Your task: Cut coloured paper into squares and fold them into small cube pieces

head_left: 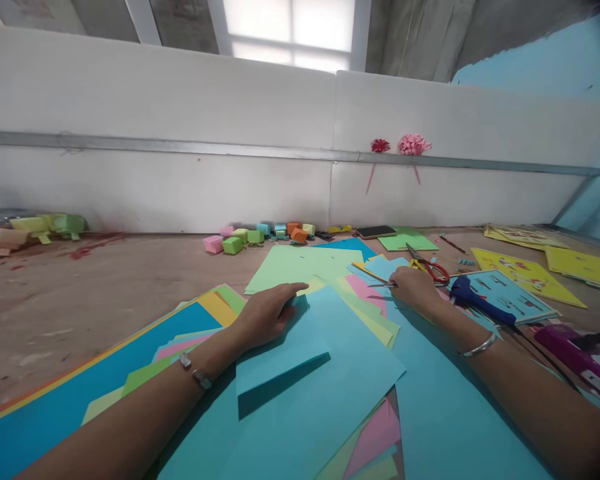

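Head view has the left hand (265, 313) lying loosely open on the folded light-blue paper (280, 350), index finger stretched out. Right of that folded paper, the right hand (413, 287) is closed around a thin tool (380, 285), its kind hard to tell. Red-handled scissors (434, 270) and a blue glue gun (483, 303) also lie right of the paper; small paper cubes (233, 245) sit well beyond it on the desk (145, 270).

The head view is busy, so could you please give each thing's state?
Small light blue sheet: folded, edge lifted
Left hand: open, resting on it
Right hand: grip unclear
Red-handled scissors: lying down, open or shut unclear
Blue glue gun: lying down
Black phone: flat, screen dark
Purple power strip: plug apparently in
Green paper cube: folded into shape
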`<state>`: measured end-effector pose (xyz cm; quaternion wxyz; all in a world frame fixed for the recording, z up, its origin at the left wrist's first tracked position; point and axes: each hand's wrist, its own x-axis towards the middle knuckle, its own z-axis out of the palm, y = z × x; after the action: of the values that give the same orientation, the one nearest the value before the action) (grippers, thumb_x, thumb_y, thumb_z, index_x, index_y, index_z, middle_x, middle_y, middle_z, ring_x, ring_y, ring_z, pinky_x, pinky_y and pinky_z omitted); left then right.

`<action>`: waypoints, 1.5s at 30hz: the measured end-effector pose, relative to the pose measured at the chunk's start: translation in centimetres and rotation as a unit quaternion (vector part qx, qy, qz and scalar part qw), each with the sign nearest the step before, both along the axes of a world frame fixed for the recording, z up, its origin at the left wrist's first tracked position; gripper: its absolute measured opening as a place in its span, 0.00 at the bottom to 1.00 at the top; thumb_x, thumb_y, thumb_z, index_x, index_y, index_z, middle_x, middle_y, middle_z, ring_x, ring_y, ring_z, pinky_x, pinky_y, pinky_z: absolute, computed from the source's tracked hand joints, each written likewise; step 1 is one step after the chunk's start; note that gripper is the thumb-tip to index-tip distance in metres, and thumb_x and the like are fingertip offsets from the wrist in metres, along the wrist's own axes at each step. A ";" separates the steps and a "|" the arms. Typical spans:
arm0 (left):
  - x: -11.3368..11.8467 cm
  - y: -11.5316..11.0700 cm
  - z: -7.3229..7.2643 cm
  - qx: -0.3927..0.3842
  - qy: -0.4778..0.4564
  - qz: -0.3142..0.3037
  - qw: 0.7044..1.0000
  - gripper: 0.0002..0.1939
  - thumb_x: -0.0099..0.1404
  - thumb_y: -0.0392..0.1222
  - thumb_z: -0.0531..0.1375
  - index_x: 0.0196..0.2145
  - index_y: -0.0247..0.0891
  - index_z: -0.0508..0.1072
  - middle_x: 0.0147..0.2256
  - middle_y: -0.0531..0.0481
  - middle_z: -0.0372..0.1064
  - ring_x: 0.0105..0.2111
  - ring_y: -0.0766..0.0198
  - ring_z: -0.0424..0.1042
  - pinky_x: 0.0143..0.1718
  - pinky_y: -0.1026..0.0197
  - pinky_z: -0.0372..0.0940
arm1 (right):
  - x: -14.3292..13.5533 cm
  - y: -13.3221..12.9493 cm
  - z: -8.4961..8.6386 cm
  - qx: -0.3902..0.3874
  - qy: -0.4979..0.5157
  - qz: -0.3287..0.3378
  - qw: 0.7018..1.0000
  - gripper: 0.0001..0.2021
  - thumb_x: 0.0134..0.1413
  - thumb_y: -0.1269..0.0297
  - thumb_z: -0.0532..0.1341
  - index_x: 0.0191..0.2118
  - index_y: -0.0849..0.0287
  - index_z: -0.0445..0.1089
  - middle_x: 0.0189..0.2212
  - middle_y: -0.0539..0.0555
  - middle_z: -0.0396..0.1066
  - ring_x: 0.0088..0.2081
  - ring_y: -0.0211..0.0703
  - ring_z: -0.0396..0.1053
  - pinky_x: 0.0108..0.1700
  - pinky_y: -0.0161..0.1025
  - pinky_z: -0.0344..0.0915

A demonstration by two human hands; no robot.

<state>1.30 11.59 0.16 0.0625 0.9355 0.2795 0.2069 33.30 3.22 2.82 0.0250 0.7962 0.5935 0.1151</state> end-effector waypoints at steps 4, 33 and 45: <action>0.1 0.1 0.1 0.003 0.000 0.003 1.000 0.19 0.65 0.38 0.53 0.53 0.39 0.70 0.45 0.43 0.73 0.43 0.52 0.73 0.40 0.53 0.69 | 0.3 -0.3 1.1 0.060 -0.015 -0.009 0.998 0.12 0.60 0.69 0.54 0.40 0.61 0.76 0.40 0.60 0.75 0.41 0.48 0.71 0.34 0.38 0.59; 0.6 -0.2 -0.1 0.055 -0.174 0.024 0.983 0.13 0.67 0.39 0.53 0.42 0.37 0.76 0.38 0.43 0.74 0.38 0.57 0.73 0.38 0.57 0.67 | 1.0 -1.7 3.4 0.337 -0.017 0.030 0.941 0.13 0.60 0.69 0.51 0.41 0.58 0.73 0.42 0.59 0.72 0.49 0.52 0.64 0.47 0.42 0.58; 0.6 -0.6 0.0 0.056 -0.165 0.001 0.985 0.14 0.65 0.34 0.52 0.43 0.38 0.76 0.37 0.44 0.74 0.36 0.58 0.73 0.36 0.59 0.68 | 4.1 -1.0 2.8 0.214 0.021 -0.105 0.971 0.12 0.57 0.67 0.54 0.36 0.62 0.76 0.32 0.63 0.73 0.35 0.54 0.69 0.32 0.41 0.57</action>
<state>1.90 11.01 0.16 0.0549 0.8905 0.2538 0.3736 37.43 2.23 5.65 -0.1467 0.8434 0.4680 0.2193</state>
